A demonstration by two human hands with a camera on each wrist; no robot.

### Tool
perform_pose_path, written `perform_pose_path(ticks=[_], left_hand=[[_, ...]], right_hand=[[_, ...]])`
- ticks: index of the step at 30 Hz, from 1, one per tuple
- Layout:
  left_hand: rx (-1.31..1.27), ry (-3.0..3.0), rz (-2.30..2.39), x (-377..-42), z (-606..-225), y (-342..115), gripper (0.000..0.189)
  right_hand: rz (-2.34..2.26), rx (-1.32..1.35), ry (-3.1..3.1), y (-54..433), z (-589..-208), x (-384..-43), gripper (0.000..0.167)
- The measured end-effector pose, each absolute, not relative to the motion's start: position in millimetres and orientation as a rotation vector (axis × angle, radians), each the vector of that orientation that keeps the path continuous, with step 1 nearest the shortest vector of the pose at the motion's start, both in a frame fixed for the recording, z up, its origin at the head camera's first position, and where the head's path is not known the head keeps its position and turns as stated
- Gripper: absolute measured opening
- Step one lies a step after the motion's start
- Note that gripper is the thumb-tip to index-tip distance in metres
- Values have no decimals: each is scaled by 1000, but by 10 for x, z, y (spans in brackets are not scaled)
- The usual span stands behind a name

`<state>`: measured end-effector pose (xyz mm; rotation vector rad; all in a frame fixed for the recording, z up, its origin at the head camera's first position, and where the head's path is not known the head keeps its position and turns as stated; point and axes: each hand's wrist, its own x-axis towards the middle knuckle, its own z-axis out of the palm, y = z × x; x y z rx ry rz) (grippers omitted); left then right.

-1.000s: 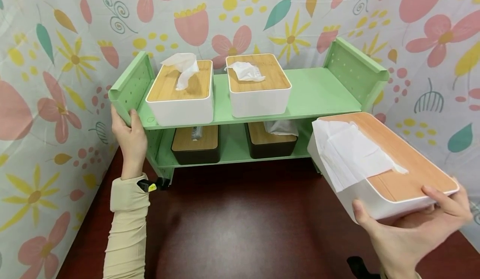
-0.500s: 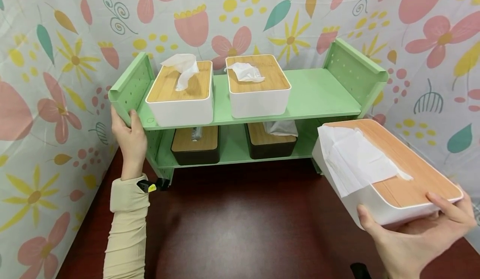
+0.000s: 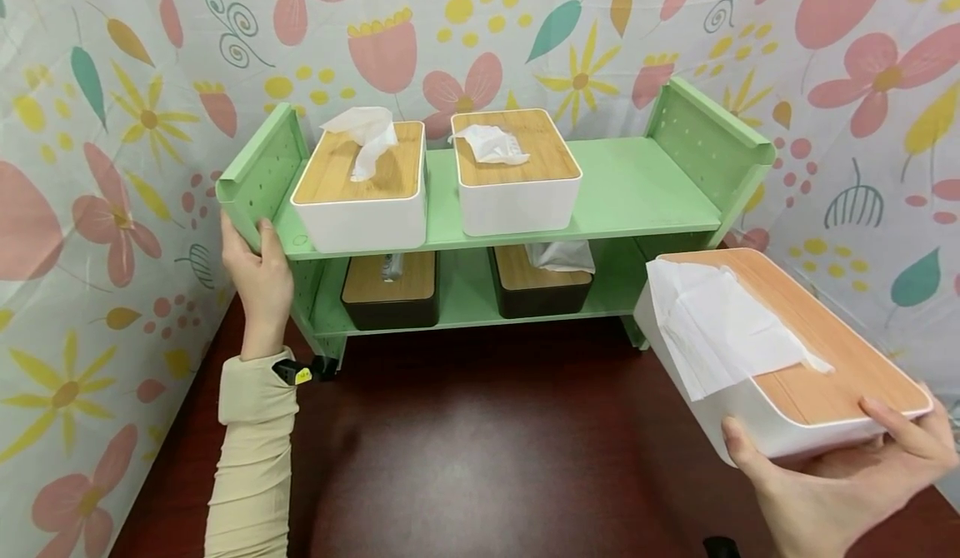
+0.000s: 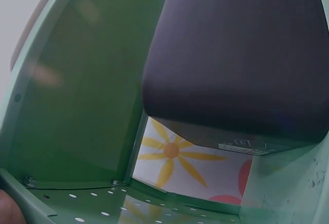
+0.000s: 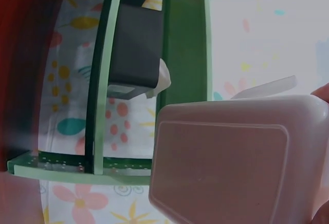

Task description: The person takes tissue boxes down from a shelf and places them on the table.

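Note:
My right hand [image 3: 847, 483] holds a white tissue box [image 3: 840, 333] with a wood-look lid by its near end, off the table and right of the shelf. White tissue drapes over its left side. In the right wrist view the box's pale underside [image 5: 221, 167] shows. At the left, my left hand [image 3: 258, 287] grips the side panel of a green two-tier shelf [image 3: 637, 183], thumb at its front corner. Two white tissue boxes, one at the left [image 3: 363, 225] and one in the middle [image 3: 517, 208], stand on the top tier, tissues poking out of their wooden lids.
On the lower tier sit two black tissue boxes, a left one [image 3: 390, 312] and a right one [image 3: 543, 300], with wooden lids. The shelf stands on a dark red table [image 3: 465, 458]. Flower-patterned cloth [image 3: 480, 33] hangs behind and at both sides.
The right hand has drawn the tissue box slightly right and toward the body, away from the shelf. The left hand keeps its grip on the shelf's side panel.

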<state>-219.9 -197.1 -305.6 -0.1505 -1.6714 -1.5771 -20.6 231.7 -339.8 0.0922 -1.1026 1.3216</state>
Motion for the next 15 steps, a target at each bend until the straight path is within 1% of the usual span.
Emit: perform_pose_path(ticks=[15], left_hand=[[-156,-1671,-1588,-2206,-3064,-1984,42]], right_hand=[[1215,85,-1132,2368,-3398,-165,80]])
